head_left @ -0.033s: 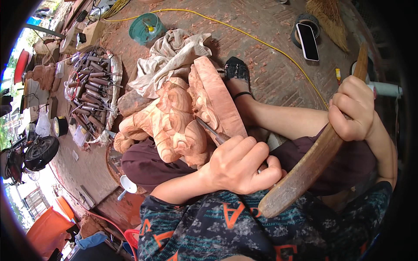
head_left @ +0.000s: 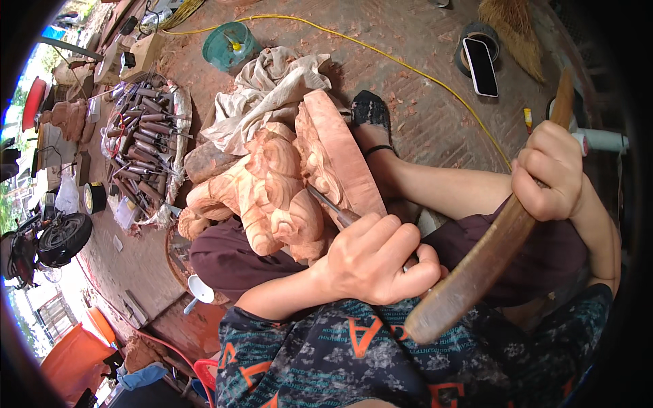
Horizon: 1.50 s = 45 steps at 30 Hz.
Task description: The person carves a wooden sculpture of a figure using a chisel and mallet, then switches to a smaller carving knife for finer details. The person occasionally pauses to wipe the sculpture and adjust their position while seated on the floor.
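A reddish wood carving [head_left: 279, 194] with swirling rounded forms and a flat slab side rests across my lap. My left hand [head_left: 374, 262] is wrapped round the handle of a carving chisel [head_left: 331, 202]. Its thin metal blade reaches into the groove between the rounded forms and the slab; the very tip is hard to make out. On the right, my right hand [head_left: 549, 170] grips a long, slightly curved wooden club [head_left: 476, 279]. The club's thick end hangs close to the butt of the chisel, beside my left hand. Whether the two touch cannot be told.
Many chisels [head_left: 146, 139] lie piled on a cloth at the left. Beyond the carving are a crumpled cloth [head_left: 272, 88] and a teal bucket [head_left: 230, 47]. A yellow cord [head_left: 401, 61] crosses the floor near a phone [head_left: 480, 66] and a broom [head_left: 513, 30]. A white ladle [head_left: 199, 290] lies lower left.
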Tool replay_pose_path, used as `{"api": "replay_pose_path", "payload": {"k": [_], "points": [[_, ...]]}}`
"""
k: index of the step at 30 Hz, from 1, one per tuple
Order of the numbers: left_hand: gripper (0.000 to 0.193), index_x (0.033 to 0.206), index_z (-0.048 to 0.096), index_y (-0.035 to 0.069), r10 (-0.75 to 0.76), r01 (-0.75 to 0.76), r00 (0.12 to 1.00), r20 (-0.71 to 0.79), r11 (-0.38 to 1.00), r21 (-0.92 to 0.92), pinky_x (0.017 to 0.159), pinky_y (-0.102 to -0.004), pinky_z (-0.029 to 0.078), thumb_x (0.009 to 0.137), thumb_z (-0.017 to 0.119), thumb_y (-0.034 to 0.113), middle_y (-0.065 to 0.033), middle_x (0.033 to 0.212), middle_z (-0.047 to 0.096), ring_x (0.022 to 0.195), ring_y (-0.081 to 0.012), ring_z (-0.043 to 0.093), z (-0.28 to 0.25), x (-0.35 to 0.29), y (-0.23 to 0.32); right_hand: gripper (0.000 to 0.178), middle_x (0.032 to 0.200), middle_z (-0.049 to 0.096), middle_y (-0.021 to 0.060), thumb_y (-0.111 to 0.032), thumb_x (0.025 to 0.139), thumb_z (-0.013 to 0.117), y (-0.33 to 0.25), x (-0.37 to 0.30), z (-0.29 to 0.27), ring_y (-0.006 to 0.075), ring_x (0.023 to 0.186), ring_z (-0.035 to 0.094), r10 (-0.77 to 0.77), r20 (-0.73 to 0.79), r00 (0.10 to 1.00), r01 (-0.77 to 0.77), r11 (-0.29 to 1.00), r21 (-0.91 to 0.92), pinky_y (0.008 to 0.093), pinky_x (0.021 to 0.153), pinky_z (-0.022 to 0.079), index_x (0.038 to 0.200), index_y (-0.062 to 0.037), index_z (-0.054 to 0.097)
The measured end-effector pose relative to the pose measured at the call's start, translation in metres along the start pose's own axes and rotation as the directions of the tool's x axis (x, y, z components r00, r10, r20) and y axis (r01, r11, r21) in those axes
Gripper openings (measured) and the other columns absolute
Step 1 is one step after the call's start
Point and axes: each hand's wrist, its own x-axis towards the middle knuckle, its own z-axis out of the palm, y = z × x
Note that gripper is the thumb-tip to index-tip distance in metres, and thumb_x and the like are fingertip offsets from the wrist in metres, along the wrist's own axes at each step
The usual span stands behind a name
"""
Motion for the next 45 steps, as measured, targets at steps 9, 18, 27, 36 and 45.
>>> {"api": "replay_pose_path", "payload": {"k": [9,18,27,36,45], "points": [[0.023,0.074,0.053,0.012,0.146,-0.139,0.978,-0.146,0.988,0.06,0.041,-0.0232,0.024,0.075,0.07,0.028,-0.0001,0.054,0.04,0.044,-0.0125,0.039,-0.048,0.02,-0.004,0.027,0.071,0.052,0.0107,-0.013,0.067,0.069,0.0,0.003,-0.002,0.0275,0.056,0.052,0.433,0.077,0.898,-0.439,0.874,0.209,0.0348,0.05,0.04,0.086,-0.0022,0.054],[0.048,0.099,0.043,0.006,-0.484,0.12,0.827,-0.285,0.648,-0.752,0.037,-0.0219,0.028,0.091,0.058,0.051,-0.0044,0.067,0.043,0.049,-0.0114,0.036,-0.077,0.03,-0.043,0.057,0.098,0.062,0.0158,0.006,0.059,0.068,0.003,0.038,0.024,0.0308,0.091,0.064,0.638,0.079,0.766,-0.6,0.666,0.443,0.0351,0.076,0.049,0.114,0.0035,0.053],[0.053,0.118,0.042,0.003,-0.614,0.37,0.666,-0.424,0.765,-0.526,0.055,-0.0288,0.03,0.095,0.048,0.05,-0.0073,0.082,0.039,0.067,-0.0166,0.035,-0.059,0.02,-0.037,0.058,0.114,0.064,0.0187,0.006,0.067,0.067,-0.008,0.079,0.02,0.0291,0.103,0.065,0.581,0.049,0.812,-0.516,0.677,0.526,0.0313,0.086,0.05,0.124,0.0043,0.053],[0.059,0.133,0.035,0.005,-0.596,0.366,0.534,-0.6,0.802,-0.471,0.08,-0.0406,0.036,0.095,0.042,0.051,-0.014,0.113,0.039,0.097,-0.0278,0.04,-0.047,0.027,-0.043,0.054,0.077,0.061,0.0066,-0.017,0.069,0.076,-0.004,0.089,0.013,0.0193,0.06,0.057,0.464,0.014,0.886,-0.464,0.886,0.017,0.0309,0.054,0.045,0.119,-0.0037,0.062],[0.069,0.147,0.027,0.007,-0.51,0.392,0.359,-0.782,0.842,-0.37,0.105,-0.0523,0.042,0.096,0.037,0.051,-0.0207,0.143,0.039,0.127,-0.039,0.046,-0.048,0.026,-0.041,0.057,0.106,0.066,0.018,-0.009,0.071,0.079,-0.003,0.09,0.036,0.0273,0.09,0.068,0.505,-0.104,0.857,-0.427,0.808,0.405,0.0312,0.076,0.053,0.122,0.0022,0.056]]}}
